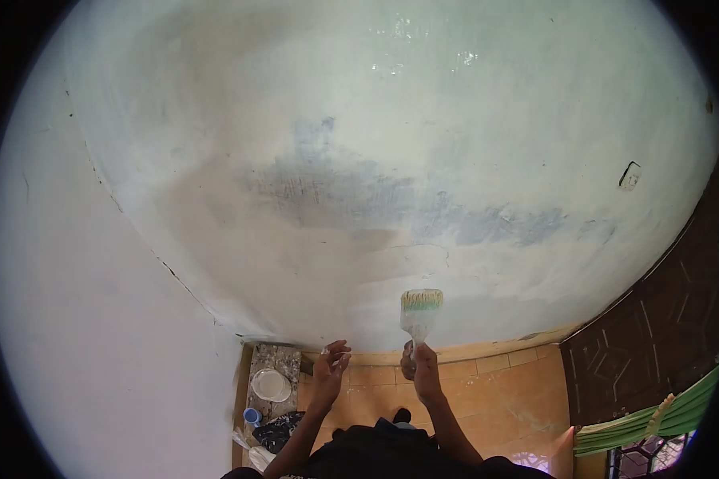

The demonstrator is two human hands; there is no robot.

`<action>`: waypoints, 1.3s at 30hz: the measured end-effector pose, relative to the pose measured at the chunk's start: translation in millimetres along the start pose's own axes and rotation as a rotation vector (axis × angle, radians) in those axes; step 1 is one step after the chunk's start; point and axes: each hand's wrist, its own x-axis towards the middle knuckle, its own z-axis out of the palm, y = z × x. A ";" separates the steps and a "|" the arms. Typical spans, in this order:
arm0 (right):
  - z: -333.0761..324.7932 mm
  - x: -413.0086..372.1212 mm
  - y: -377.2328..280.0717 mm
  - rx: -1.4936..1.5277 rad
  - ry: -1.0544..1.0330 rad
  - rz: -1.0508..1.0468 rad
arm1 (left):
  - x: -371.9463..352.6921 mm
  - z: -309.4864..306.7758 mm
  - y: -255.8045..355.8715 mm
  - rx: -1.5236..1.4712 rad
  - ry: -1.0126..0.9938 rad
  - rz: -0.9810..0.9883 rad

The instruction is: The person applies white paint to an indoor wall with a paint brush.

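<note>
A wide paintbrush (421,307) with pale bristles and a whitish handle stands upright in front of the wall (487,275). My right hand (422,363) is wrapped round its handle, bristles pointing up. To the left, my left hand (332,366) is raised with its fingers loosely bent and apart, holding nothing; whitish smears mark its fingers. Before me the wall shows wet-looking pale paint, a beige damp-looking area at left and grey-blue patches across the middle.
A speckled bench (276,357) in the left corner bears a white round container (271,385) and a blue cup (252,416). Dark patterned cloth (278,433) lies beside them. Orange tiles cover the floor (487,399). At right are a dark carved door (639,343) and a green curtain (655,419).
</note>
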 end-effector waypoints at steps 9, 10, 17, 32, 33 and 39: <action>-32.9 20.1 -33.4 -0.001 -0.029 -0.031 | 0.8 47.6 7.3 -0.003 0.078 -0.009; -39.5 33.5 -36.8 -0.001 -0.012 -0.019 | 12.7 55.1 2.4 -0.006 0.081 -0.015; -79.0 55.2 -54.6 -0.050 -0.056 -0.003 | 31.2 95.3 -4.9 -0.010 0.104 0.036; -115.4 82.7 -90.0 -0.041 0.018 -0.055 | 66.4 145.0 -6.0 -0.004 0.001 0.059; -116.8 86.4 -88.7 -0.040 0.019 -0.061 | 67.9 143.9 -4.2 0.002 0.002 0.063; -125.6 86.6 -86.4 -0.062 0.106 -0.057 | 82.2 141.5 -15.3 -0.022 -0.019 0.013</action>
